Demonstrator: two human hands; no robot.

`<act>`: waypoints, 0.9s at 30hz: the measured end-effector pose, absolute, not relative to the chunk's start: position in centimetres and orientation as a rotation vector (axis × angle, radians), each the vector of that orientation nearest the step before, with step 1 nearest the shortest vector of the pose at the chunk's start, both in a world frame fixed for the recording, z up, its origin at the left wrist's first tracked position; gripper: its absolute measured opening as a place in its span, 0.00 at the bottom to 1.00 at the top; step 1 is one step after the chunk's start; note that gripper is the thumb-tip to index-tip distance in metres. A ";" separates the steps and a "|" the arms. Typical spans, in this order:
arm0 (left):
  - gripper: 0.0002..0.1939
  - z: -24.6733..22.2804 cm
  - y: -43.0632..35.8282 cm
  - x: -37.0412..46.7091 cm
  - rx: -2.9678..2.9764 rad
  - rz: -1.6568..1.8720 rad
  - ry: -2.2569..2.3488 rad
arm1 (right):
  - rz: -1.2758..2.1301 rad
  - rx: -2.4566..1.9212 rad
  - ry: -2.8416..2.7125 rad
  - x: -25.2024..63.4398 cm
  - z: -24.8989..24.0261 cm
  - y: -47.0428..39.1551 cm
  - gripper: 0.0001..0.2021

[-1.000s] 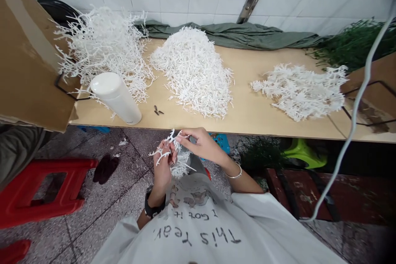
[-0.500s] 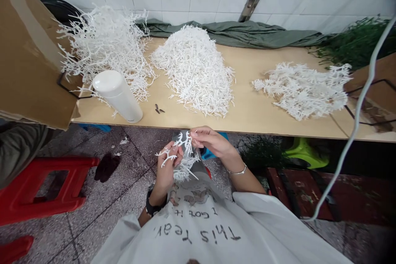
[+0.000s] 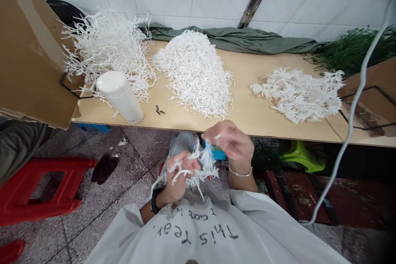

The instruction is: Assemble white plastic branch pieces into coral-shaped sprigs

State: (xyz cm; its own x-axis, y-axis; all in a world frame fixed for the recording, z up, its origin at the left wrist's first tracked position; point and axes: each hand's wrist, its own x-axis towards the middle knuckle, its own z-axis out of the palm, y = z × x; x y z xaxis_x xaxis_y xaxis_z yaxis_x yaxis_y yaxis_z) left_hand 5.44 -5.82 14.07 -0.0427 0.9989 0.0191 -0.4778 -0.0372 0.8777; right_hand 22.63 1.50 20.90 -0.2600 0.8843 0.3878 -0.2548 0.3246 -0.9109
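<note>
Your left fingers (image 3: 185, 164) are curled tight around a bunch of white plastic sprigs (image 3: 201, 165), which your left hand (image 3: 177, 179) holds in front of your chest, below the front edge of the bench (image 3: 247, 111). The bunch is a bushy tuft of thin white branching pieces; thin forked tips stick out past your knuckles and downward toward your shirt (image 3: 216, 235). Motion blur softens the finer detail.

Your right hand (image 3: 230, 140) is raised just above and to the right of the bunch, its fingers drawn together, with a small white sliver showing at the fingertips. The blur is heavy there, so whether they pinch a single sprig or only touch the bunch cannot be told.

On the bench:
- a loose tangle of larger white branches (image 3: 105, 45) at the far left;
- a tall heap of short white pieces (image 3: 194, 70) in the middle;
- a flatter spread of white sprigs (image 3: 297, 93) to the right;
- a white bottle (image 3: 119, 95) standing near the front left edge, just beside the tangle;
- a green cloth (image 3: 247, 41) along the wall behind the piles.

A cardboard panel (image 3: 31, 49) stands at the left. A red stool (image 3: 43, 189) sits on the floor beneath it.
</note>
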 end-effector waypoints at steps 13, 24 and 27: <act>0.20 15.7 -4.0 5.4 0.570 1.685 0.808 | -0.031 -1.621 -1.640 25.8 17.0 9.8 0.15; 0.15 13.0 -3.7 5.8 0.739 1.547 1.025 | 0.647 -1.023 -1.973 17.6 17.3 -0.4 0.19; 0.18 13.2 -3.8 6.0 0.807 1.532 1.033 | 0.642 -1.115 -1.956 17.3 16.8 -0.6 0.19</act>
State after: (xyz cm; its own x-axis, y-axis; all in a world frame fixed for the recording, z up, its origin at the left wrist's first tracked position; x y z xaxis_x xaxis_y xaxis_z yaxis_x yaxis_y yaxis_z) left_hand 5.97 -3.81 13.24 -0.2015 0.9791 -0.0273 -0.3923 -0.0552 0.9182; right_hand 17.35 -0.62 16.84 -0.3118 0.8719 0.3775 0.4785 0.4873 -0.7304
